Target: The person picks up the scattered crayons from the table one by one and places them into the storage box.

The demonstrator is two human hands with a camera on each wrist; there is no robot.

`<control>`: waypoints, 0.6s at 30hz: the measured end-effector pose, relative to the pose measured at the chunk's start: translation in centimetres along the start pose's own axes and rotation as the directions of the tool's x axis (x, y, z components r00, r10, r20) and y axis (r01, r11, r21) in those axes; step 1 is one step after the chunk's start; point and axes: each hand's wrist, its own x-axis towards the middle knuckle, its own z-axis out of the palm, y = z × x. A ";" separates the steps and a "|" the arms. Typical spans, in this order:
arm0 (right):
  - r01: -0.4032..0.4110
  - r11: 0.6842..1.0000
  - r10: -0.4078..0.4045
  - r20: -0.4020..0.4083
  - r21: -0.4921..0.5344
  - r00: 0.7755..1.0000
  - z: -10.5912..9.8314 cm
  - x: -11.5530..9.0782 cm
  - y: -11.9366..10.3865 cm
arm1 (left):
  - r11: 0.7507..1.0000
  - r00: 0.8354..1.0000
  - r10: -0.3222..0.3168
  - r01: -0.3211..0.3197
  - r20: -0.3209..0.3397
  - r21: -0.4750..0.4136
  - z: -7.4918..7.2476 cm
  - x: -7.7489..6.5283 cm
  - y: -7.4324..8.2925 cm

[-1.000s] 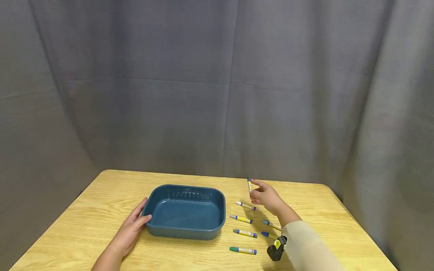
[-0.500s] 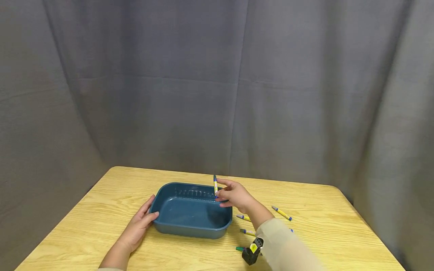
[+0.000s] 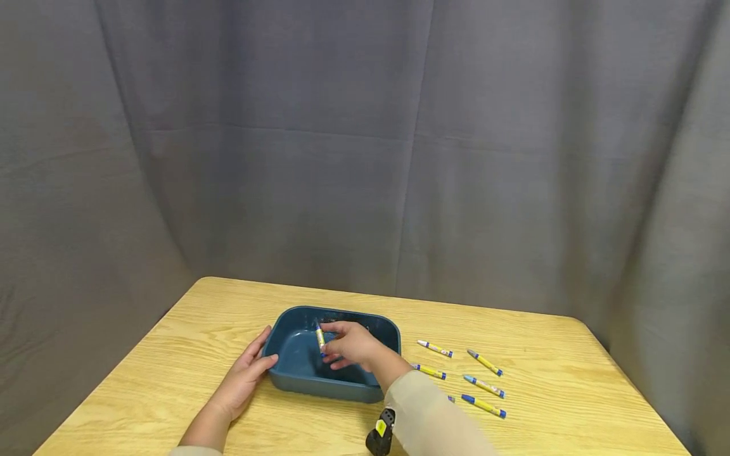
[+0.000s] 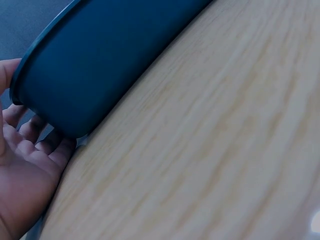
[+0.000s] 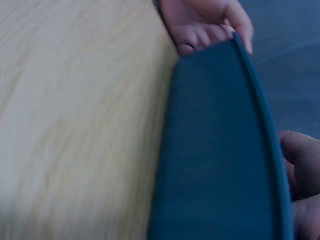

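Observation:
A dark blue-green rectangular plastic tub (image 3: 333, 389) stands on the table. In the head view my left hand (image 3: 242, 382) holds its left end, thumb over the rim and fingers along the outer wall. The left wrist view shows the fingers of that hand (image 4: 30, 172) against the tub's outside (image 4: 95, 65). My right hand (image 3: 358, 346) reaches over the tub's right part and pinches a crayon (image 3: 320, 340) with a yellow wrapper, tilted nearly upright above the tub floor. The right wrist view has part of the right hand (image 5: 306, 167) behind the tub wall; the crayon is hidden there.
Several crayons lie right of the tub, among them a white one (image 3: 435, 349), a grey one (image 3: 485, 362), a light blue one (image 3: 483, 386) and a dark blue one (image 3: 483, 406). My right forearm covers others. A grey curtain (image 3: 365, 158) hangs behind the wooden table (image 3: 542, 342).
My right hand has carried the crayon leftward from above the table, past the tub's right rim, and down into the tub. The left hand keeps its hold. The head view has shifted slightly.

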 end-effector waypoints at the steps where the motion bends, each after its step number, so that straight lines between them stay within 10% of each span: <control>1: -0.003 1.000 0.003 0.004 -0.009 1.000 0.5 0.2 0.0 | 1.000 1.000 -0.002 0.002 -0.005 0.004 0.0 0.0 0.0; 11: -0.044 0.968 0.039 -0.027 -0.246 0.999 4.0 1.5 0.4 | 1.000 1.000 -0.016 0.016 -0.008 0.003 0.2 -0.2 0.3; 18: -0.017 0.854 -0.001 -0.034 -0.519 0.999 4.8 1.9 -0.3 | 1.000 1.000 -0.015 0.015 -0.010 0.014 0.2 -0.2 0.3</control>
